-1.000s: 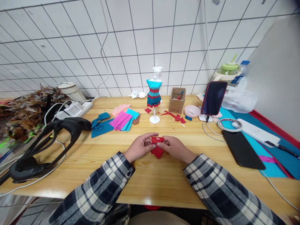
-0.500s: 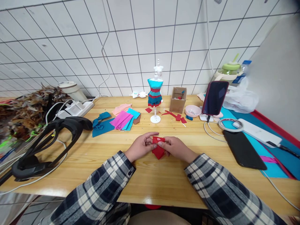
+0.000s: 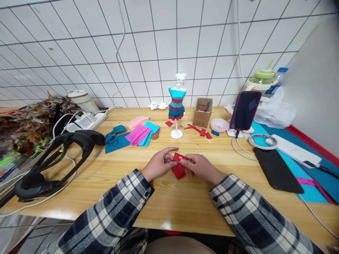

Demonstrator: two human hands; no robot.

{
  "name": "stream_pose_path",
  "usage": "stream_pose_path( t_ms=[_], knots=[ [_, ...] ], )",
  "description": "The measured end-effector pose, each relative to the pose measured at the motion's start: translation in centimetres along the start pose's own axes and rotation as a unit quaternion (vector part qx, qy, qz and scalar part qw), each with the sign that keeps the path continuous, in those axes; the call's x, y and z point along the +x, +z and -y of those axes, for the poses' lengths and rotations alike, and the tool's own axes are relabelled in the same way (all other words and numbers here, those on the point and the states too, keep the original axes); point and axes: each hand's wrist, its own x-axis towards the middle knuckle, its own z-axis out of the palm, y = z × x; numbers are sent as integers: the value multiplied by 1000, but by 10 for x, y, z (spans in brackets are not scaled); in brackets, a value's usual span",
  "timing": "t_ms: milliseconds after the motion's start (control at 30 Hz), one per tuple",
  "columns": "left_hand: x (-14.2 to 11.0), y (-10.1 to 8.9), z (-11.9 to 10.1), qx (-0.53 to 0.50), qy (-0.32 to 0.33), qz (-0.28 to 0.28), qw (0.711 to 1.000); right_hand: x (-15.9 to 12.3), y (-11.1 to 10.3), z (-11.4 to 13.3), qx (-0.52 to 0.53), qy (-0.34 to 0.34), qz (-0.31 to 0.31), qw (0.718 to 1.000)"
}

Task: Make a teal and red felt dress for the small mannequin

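A small folded piece of red fabric (image 3: pixel 179 170) is pinched between both hands, just above the wooden table. My left hand (image 3: pixel 159 163) grips its left side with thumb and fingers, the index finger stretched out over the top. From the right, my right hand (image 3: pixel 201 165) holds the other side, thumb on top. Whether a needle or pin is in the fingers is too small to tell. Beyond the hands stands a miniature dress form (image 3: pixel 177 102) on a round white base, wearing a tiered dress in turquoise, red and dark teal.
Fabric pieces (image 3: pixel 140 134) lie left of the dress form. Red scraps (image 3: pixel 194 128), a cardboard box (image 3: pixel 202 113) and a pink bowl (image 3: pixel 219 125) are to its right. A propped phone (image 3: pixel 245 110), black phone (image 3: pixel 278 169) and cables occupy the right; a black headset (image 3: pixel 87 150) the left.
The red fabric has tilted slightly, its upper edge now slanting down to the right. Both hands keep their pinch in nearly the same place. The view has shifted a little.
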Motion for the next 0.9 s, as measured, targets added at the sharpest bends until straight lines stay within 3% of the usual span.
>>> stream_pose_path(
  t_ms=[700,900],
  knots=[
    [-1,6,4,1,13,11,1000,2,4,2,-20,-25,-19,999],
    [2,5,3,-16,23,-5,1000,5,3,-3,-44,-24,-89,995]
  ],
)
